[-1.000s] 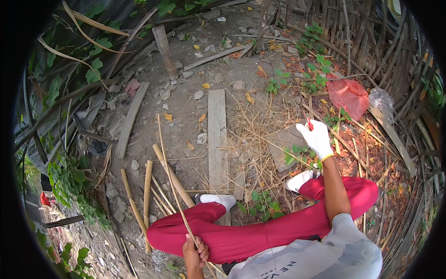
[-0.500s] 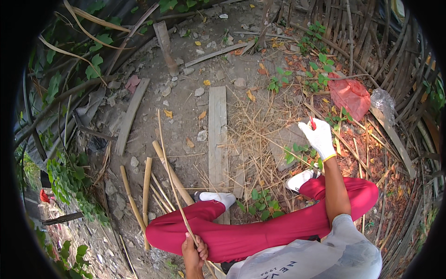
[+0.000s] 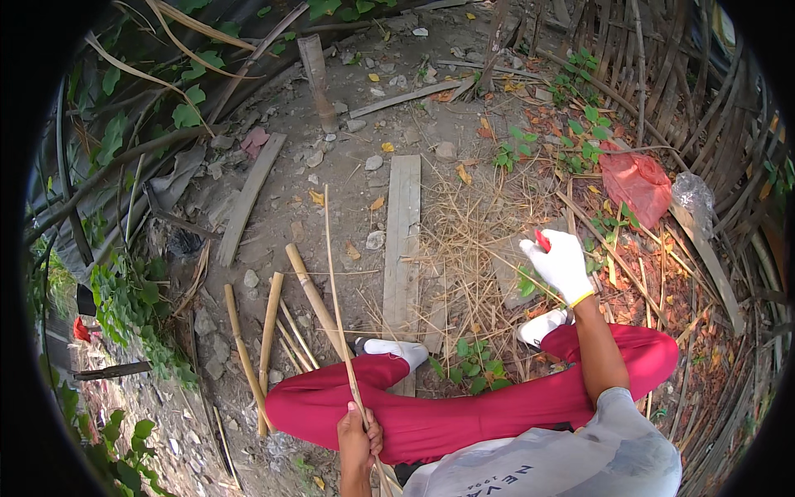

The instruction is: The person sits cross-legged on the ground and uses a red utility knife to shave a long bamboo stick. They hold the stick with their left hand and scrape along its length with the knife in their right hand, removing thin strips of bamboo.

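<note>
My bare left hand (image 3: 358, 436) is closed around a long, thin bamboo strip (image 3: 335, 286) beside my left thigh. The strip rises away from me, tilted slightly left, and its lower end runs back past my wrist. A white glove with a yellow cuff covers my right hand (image 3: 563, 267), held out above my right foot. Its fingers are closed on a tool with a red handle (image 3: 542, 241); the tool's other end is not clear. The right hand and the strip are well apart. Several bamboo poles (image 3: 270, 331) lie by my left knee.
A grey wooden plank (image 3: 403, 224) lies ahead of my left foot, with dry straw shavings (image 3: 464, 224) beside it. A red plastic bag (image 3: 636, 186) rests near the woven fence (image 3: 687, 91) on the right. A short post (image 3: 318, 83) stands farther off.
The bamboo strip now stands more upright, its far end shifted right. My right hand has lowered slightly and turned, showing more of the glove's back. The whole view has shifted a little.
</note>
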Tool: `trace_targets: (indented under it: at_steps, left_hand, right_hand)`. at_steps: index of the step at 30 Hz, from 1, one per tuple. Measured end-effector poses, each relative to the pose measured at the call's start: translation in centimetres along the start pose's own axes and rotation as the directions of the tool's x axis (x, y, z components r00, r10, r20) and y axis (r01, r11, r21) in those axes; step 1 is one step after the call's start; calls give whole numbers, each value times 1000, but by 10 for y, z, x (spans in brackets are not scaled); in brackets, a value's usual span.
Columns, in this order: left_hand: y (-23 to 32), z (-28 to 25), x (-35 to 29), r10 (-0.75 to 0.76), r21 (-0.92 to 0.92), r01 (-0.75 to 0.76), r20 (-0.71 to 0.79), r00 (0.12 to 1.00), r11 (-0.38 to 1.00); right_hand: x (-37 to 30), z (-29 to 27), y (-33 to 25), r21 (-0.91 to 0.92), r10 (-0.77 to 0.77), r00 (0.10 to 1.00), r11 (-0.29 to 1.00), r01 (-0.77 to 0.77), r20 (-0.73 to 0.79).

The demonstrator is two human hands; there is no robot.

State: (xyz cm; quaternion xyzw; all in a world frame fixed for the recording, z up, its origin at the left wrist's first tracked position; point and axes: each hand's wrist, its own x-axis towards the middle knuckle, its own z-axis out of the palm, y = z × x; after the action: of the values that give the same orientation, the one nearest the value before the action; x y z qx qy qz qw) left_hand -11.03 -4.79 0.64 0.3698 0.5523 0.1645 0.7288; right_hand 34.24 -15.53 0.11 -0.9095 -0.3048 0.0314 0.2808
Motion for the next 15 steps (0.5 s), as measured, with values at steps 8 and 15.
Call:
trace_targets:
  at_steps: [8,15]
  left_hand:
    - [10,40,13,-13,155,6,43,999,988]
    - [5,62,22,-26,162,5,126,992,987]
  right_hand:
    - [-82,78,-121,158,-496,784,867,473,374]
    - [-87,109,-140,95,-448,760,882,461,471]
